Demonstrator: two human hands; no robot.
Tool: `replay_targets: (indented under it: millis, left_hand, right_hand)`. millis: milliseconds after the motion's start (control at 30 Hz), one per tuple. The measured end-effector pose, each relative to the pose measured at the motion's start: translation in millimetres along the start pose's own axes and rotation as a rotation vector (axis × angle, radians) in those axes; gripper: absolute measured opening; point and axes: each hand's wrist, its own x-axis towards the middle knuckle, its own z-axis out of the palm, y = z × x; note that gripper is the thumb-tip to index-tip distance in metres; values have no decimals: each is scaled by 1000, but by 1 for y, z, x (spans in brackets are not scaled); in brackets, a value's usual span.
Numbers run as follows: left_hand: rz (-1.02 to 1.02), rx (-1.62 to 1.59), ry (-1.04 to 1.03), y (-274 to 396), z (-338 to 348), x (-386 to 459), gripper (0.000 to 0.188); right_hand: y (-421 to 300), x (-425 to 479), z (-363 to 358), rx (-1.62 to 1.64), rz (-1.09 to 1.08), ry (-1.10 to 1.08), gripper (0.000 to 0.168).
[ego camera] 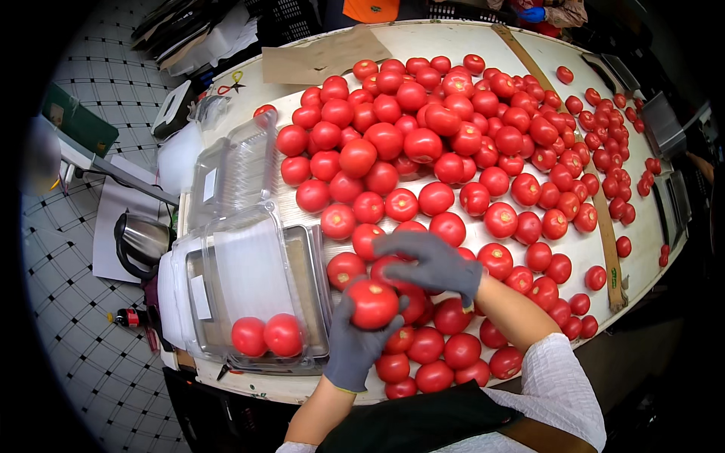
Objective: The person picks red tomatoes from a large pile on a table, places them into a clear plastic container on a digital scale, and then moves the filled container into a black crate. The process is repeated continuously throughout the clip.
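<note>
My left hand [362, 340], in a grey glove, grips a large red tomato [372, 304] near the table's front edge. My right hand [430, 263], gloved alike, is just above and to the right of it, over the loose tomatoes; its fingers are slightly blurred, and whether they touch a tomato under them cannot be told. To the left lies a clear plastic clamshell box [249, 255] with a white liner; two tomatoes [266, 335] sit in its near end. Beyond my hands a large heap of tomatoes [422, 145] spreads over the white table.
Another clear plastic box [229, 170] lies behind the first. Scissors [231, 84] and brown cardboard [325, 56] are at the far left. A wooden strip [603, 226] crosses the table, with more tomatoes and metal scales [664, 124] beyond. Other people stand at the far edge.
</note>
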Motion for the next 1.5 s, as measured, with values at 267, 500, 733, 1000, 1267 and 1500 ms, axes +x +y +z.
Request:
replay_targets:
  millis: [267, 500, 733, 1000, 1267, 1500]
  left_hand:
    - [146, 349, -21, 6, -1, -41, 46]
    - [58, 374, -37, 0, -12, -49, 53]
    - [-5, 324, -116, 0, 2, -57, 67]
    - [186, 484, -85, 16, -14, -87, 88]
    - [579, 616, -4, 48, -3, -103, 89]
    - [835, 731, 232, 79, -2, -121, 97]
  right_hand:
    - [35, 123, -116, -1084, 243, 716, 48]
    - [62, 73, -153, 225, 341, 742, 53]
    - [42, 20, -104, 1336, 171, 491, 49]
    - [-6, -26, -16, 357, 458, 394, 34]
    - [8, -42, -2, 107, 454, 450, 26]
    - [60, 48, -136, -796, 496, 752, 49]
